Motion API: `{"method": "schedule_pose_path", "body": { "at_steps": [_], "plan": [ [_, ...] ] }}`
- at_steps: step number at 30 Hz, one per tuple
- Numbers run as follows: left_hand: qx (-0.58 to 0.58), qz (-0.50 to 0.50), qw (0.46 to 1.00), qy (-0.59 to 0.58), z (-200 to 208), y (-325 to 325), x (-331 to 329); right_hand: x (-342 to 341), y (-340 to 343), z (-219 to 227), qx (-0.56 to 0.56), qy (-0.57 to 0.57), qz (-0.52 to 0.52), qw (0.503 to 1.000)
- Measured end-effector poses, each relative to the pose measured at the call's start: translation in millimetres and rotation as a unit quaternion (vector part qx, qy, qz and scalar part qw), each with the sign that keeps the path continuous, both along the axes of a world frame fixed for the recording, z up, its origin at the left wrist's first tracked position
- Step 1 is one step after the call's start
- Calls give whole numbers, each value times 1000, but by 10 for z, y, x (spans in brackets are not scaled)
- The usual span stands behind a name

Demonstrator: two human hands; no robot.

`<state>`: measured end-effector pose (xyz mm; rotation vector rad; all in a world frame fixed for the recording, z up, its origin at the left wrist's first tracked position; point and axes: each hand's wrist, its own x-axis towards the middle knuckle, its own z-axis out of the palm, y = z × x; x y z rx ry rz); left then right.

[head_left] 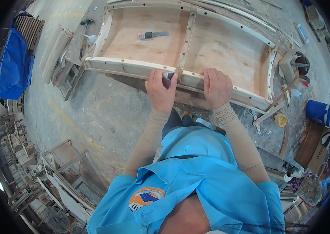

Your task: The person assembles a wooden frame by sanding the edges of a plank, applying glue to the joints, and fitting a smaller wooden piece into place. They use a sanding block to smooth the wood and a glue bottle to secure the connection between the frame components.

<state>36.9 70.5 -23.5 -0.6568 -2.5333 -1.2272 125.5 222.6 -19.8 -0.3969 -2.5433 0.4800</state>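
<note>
A curved wooden frame [133,64] with two panelled bays lies in front of me, its near rail running under both hands. My left hand [160,93] is closed at that rail, beside the middle divider. Between its thumb and fingers is a folded piece of sandpaper [167,80], dark brown with a pale back. To the right, my right hand [218,89] grips the same rail, fingers curled over its top edge. A flat scraper-like tool [154,35] with a dark middle rests in the left bay.
At the far left are a hammer [87,22], a white squeeze bottle [90,38] and curved wooden parts [55,50]. A blue tarp [13,66] covers a stack on the left. To the right stand a yellowish tub [280,120], a blue bucket [318,112] and a cardboard box [316,153].
</note>
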Motion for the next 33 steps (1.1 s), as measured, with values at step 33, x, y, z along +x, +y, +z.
{"method": "schedule_pose_path", "body": {
  "at_steps": [33],
  "plan": [
    [24,-4,999,-31,-5,-5,23,-5,11,-32,2,-10,-7,1000]
  ]
}}
